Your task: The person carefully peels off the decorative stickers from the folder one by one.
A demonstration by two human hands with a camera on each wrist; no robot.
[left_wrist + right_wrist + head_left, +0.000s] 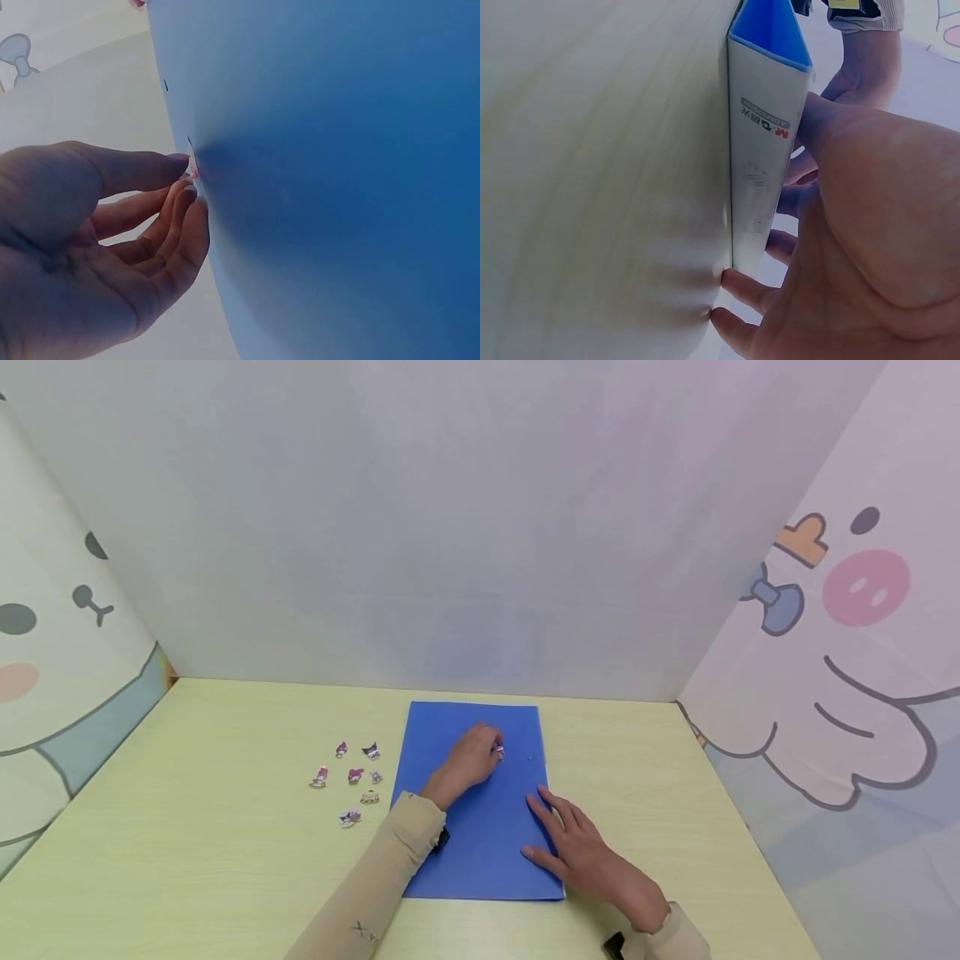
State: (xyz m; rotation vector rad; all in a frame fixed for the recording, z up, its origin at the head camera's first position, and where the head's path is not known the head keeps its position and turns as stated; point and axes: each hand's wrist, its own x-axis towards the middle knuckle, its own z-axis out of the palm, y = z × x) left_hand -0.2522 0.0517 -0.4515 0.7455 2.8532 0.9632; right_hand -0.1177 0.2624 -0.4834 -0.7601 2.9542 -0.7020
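Note:
A blue file folder (480, 852) lies flat on the table. Above its upper middle, my left hand (471, 758) pinches a small pink-and-white cartoon sticker (193, 163) between thumb and fingertips, close to the blue cover. Part of the sticker is hidden by the fingers. My right hand (588, 860) rests at the folder's right edge with fingers spread, thumb and fingertips over the cover. In the right wrist view, the folder's white printed spine (759, 142) stands beside the right hand's fingers. A tiny pale speck (530, 757), too small to identify, is on the cover.
Several small cartoon stickers (355, 775) in pink, white and dark colours lie scattered left of the folder on the pale wooden table (225, 852). Printed cloth (435, 527) hangs behind the table and along both sides.

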